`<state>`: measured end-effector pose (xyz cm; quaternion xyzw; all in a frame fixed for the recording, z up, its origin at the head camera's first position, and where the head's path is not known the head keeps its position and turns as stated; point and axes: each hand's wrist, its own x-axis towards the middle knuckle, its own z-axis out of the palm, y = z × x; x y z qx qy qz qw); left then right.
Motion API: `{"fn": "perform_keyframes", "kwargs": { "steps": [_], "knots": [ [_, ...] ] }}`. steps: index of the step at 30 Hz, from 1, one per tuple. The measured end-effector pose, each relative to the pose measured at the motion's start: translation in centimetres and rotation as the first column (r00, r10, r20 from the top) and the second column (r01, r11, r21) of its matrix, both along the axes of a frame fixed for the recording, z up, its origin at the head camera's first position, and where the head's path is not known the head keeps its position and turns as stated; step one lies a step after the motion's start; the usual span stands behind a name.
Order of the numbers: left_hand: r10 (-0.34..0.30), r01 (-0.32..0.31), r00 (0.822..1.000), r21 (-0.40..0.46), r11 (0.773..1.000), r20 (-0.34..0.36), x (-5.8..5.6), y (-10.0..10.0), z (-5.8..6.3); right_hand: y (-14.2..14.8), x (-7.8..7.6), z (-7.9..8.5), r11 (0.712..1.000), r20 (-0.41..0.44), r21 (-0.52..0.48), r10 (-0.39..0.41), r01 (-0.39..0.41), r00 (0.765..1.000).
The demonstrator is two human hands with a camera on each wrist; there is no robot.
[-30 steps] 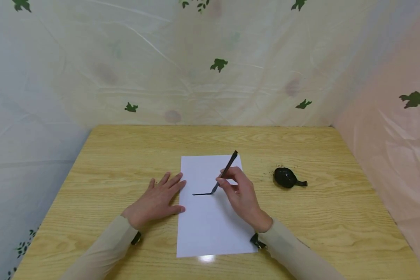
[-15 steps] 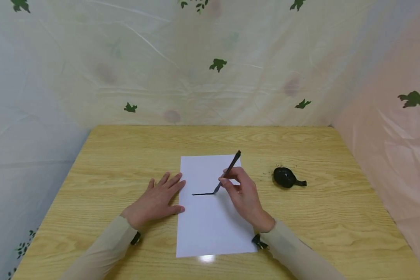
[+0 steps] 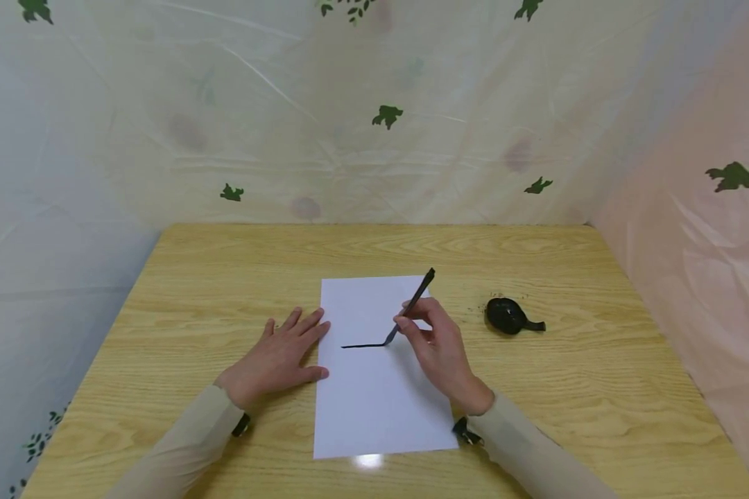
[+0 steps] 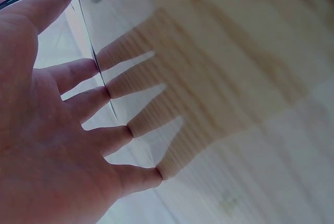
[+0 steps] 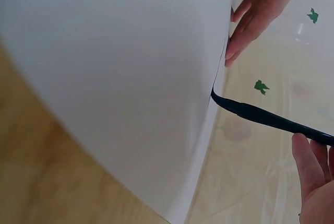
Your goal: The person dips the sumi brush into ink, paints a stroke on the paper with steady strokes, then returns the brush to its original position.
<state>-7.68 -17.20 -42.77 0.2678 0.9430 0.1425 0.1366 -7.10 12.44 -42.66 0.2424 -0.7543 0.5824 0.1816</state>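
One black line (image 3: 362,346) done, approx. ctr of frame, on the paper (image 3: 362,409); rest of visible sheet blank. R hand (image 3: 440,352) pinches brush (image 3: 419,291), tip at line's right end; L hand (image 3: 276,364), fingers spread, rests w/ some fingertips on paper's left edge.
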Motion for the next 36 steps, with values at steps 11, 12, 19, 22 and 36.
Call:
{"fn": "perform_keyframes", "kwargs": {
  "steps": [11, 12, 19, 22, 36],
  "knots": [
    [0.000, 0.000, 1.000, 0.001, 1.000, 0.001, 0.0, 0.0, -0.2, 0.5, 0.0, -0.1, 1.000, -0.001, -0.004, -0.005, 0.005, 1.000],
    [0.000, 0.000, 1.000, 0.003, 1.000, 0.001, 0.0, 0.0, -0.2, 0.6, 0.0, -0.1, 1.000, -0.003, -0.003, -0.006, 0.006, 1.000],
    [-0.002, 0.002, 1.000, 0.001, 1.000, -0.005, 0.1, -0.1, -0.3, 0.7, 0.0, -0.1, 1.000, -0.003, -0.005, -0.006, 0.006, 1.000],
    [-0.002, 0.002, 1.000, 0.003, 1.000, -0.005, 0.1, -0.1, -0.3, 0.8, 0.0, -0.2, 1.000, -0.011, 0.001, -0.012, 0.012, 1.000],
    [-0.002, 0.002, 1.000, 0.007, 1.000, -0.005, 0.1, 0.0, -0.2, 1.3, 0.2, -0.2, 0.999, 0.006, -0.017, -0.039, 0.039, 0.999]
  ]
}}
